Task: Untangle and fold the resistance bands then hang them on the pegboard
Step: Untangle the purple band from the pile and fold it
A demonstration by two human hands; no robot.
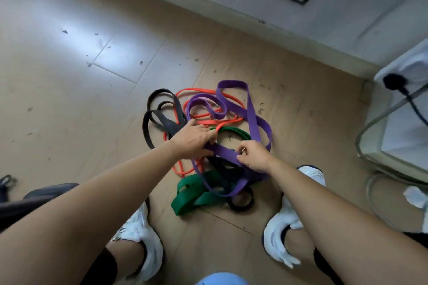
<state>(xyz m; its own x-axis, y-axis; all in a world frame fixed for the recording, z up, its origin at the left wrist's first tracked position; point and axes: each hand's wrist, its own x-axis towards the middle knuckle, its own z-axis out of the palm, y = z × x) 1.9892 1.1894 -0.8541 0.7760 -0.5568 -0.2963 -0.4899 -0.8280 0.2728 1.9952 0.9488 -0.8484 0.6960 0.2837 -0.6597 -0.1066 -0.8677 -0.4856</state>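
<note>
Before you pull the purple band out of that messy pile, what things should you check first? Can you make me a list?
1. Both hands on the purple band: ok, left hand and right hand pinch it.
2. Purple band free of others: not ok, it crosses the green band, black band and orange band.
3. Feet off the bands: ok, both white shoes stand clear.
4. Floor room to spread out: ok, open space on the left.
5. Pegboard within reach: cannot tell, not in view.
</note>
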